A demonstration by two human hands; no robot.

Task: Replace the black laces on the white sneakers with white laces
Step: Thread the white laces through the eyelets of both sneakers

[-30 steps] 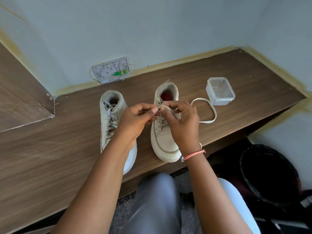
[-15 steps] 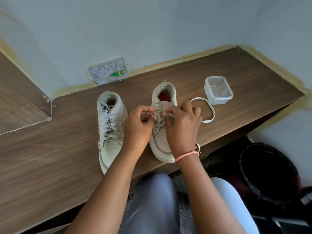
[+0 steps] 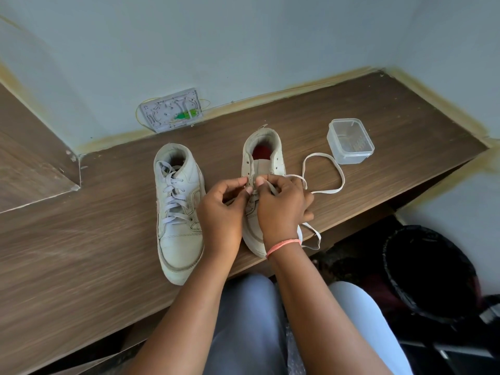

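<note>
Two white sneakers stand side by side on the wooden shelf [image 3: 81,253], toes toward me. The left sneaker [image 3: 178,209] is fully laced in white. The right sneaker [image 3: 263,152] is laced only partway, its upper eyelets bare. My left hand [image 3: 221,212] pinches at the shoe's left eyelet edge. My right hand [image 3: 282,207] pinches the white lace [image 3: 332,169] over the tongue. The lace loops out to the right on the shelf, and another end hangs off the front edge by my wrist. No black lace is visible.
A clear plastic container [image 3: 350,140] stands right of the shoes. A white wall plate [image 3: 171,109] with wires sits at the shelf's back. A black bin [image 3: 430,272] stands on the floor lower right. My knees are below the shelf edge.
Both hands slid from near the shoe's collar down toward mid-tongue, still pinching the lace. The view shifted, and the lace end by my right wrist now shows more.
</note>
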